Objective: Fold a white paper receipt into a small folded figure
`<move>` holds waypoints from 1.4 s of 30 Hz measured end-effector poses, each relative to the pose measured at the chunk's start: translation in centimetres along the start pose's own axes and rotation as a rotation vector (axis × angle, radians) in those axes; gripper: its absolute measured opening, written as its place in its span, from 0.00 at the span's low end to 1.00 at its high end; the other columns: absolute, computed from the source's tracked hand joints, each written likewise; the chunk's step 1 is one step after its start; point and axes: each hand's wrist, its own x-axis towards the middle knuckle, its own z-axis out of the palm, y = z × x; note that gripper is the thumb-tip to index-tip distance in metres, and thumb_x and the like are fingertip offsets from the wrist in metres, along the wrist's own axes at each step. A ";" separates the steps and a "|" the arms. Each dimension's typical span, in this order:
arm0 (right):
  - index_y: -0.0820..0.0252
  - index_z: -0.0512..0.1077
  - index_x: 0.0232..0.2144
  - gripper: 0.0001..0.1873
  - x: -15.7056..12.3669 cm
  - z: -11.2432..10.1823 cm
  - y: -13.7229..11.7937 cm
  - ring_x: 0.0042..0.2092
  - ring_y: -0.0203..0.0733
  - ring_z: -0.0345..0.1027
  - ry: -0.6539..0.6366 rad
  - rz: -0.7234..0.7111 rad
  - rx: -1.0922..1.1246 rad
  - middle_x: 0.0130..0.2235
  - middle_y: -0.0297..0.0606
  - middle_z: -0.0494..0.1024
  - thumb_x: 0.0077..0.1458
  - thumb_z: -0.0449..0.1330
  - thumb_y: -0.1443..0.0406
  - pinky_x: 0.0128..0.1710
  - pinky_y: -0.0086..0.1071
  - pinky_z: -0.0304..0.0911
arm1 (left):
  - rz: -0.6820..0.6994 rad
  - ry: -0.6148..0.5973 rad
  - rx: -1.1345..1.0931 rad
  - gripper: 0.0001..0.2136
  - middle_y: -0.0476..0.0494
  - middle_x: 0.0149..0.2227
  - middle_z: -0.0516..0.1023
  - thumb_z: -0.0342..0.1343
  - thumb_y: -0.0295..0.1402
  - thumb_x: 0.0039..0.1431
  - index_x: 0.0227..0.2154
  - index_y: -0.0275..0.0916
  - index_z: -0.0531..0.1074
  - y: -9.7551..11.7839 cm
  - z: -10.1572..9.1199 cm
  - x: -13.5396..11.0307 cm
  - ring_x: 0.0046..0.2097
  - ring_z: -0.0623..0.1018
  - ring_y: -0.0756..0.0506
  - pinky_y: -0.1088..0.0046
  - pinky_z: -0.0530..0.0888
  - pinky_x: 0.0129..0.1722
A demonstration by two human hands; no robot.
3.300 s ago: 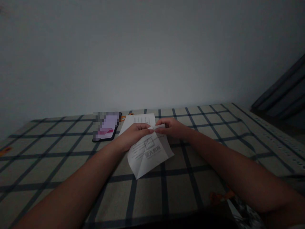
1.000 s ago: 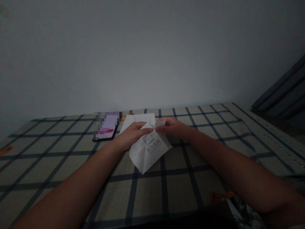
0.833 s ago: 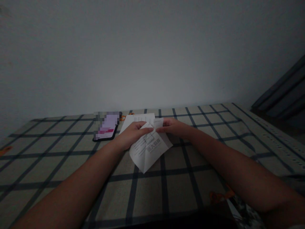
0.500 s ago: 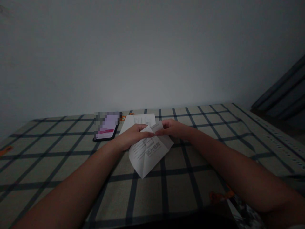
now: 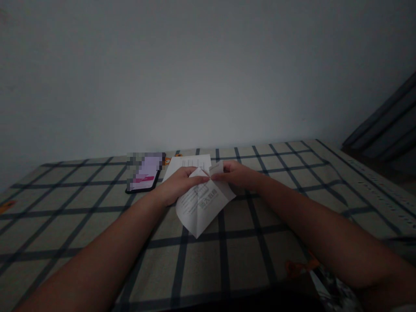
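A folded white printed paper (image 5: 199, 207) lies over the checked tablecloth (image 5: 247, 260), its lower corner pointing toward me. My left hand (image 5: 180, 185) pinches the paper's upper left flap, fingers closed on it. My right hand (image 5: 234, 173) pinches the upper right flap, and the fingertips of both hands meet at the paper's top. A second flat white sheet (image 5: 190, 163) lies just behind the hands, partly hidden by them.
A phone (image 5: 144, 177) with a lit pink and white screen lies to the left of the sheets. A plain wall rises behind the table. Dark slatted furniture (image 5: 386, 125) stands at the far right. Something with orange print (image 5: 302, 266) shows at the near right edge.
The paper has been folded smaller, with its lower corner drawn in closer to the hands. Both hands stay at its top, their fingers shifting slightly on the flaps.
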 end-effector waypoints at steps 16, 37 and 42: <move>0.61 0.76 0.42 0.16 -0.2 -0.4 -0.3 0.39 0.41 0.75 -0.075 0.090 -0.123 0.43 0.41 0.80 0.51 0.65 0.60 0.39 0.34 0.71 | -0.054 -0.049 0.053 0.11 0.40 0.36 0.82 0.64 0.34 0.48 0.35 0.37 0.76 0.3 -0.2 -0.1 0.37 0.81 0.41 0.64 0.75 0.41; 0.62 0.74 0.43 0.15 -0.1 0.1 -0.1 0.38 0.38 0.75 -0.027 0.034 -0.003 0.43 0.42 0.80 0.52 0.64 0.64 0.38 0.31 0.71 | -0.032 0.013 0.055 0.11 0.42 0.32 0.82 0.65 0.36 0.49 0.34 0.37 0.77 0.5 0.1 -0.2 0.34 0.81 0.43 0.67 0.75 0.37; 0.61 0.74 0.44 0.17 -0.2 0.0 -0.3 0.40 0.39 0.75 -0.063 0.033 0.082 0.44 0.41 0.80 0.50 0.66 0.64 0.40 0.32 0.71 | -0.027 0.029 0.034 0.13 0.39 0.35 0.82 0.65 0.36 0.48 0.37 0.36 0.76 0.5 0.0 -0.1 0.36 0.81 0.41 0.66 0.75 0.37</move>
